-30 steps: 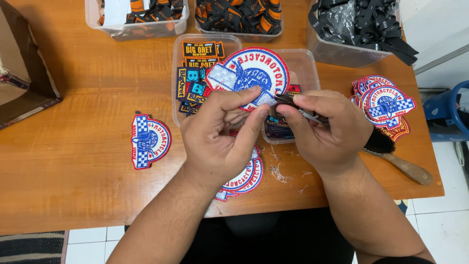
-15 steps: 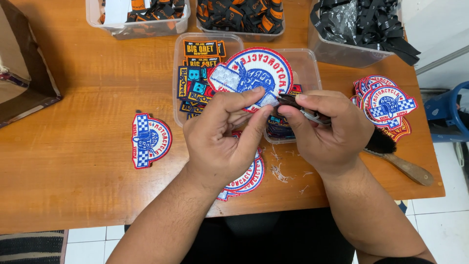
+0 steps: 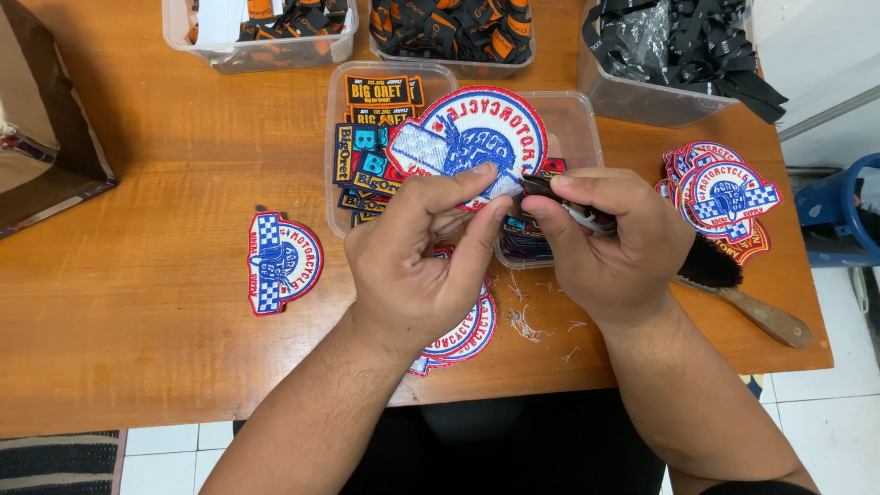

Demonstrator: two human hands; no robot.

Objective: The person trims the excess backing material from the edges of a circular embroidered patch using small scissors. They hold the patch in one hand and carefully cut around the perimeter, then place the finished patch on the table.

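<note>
Both bare forearms angle in from below, left hand (image 3: 417, 261) curled with thumb and forefinger pinched together up top, right hand (image 3: 612, 243) fisted just beside it, fingertips nearly meeting.

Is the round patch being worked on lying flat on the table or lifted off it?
Lifted. The left hand pinches the round patch by its lower edge, holding it above the clear trays, while the right hand meets that edge.

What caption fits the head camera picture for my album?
Left hand holds a round embroidered patch while right hand works its edge with a small tool.
</note>
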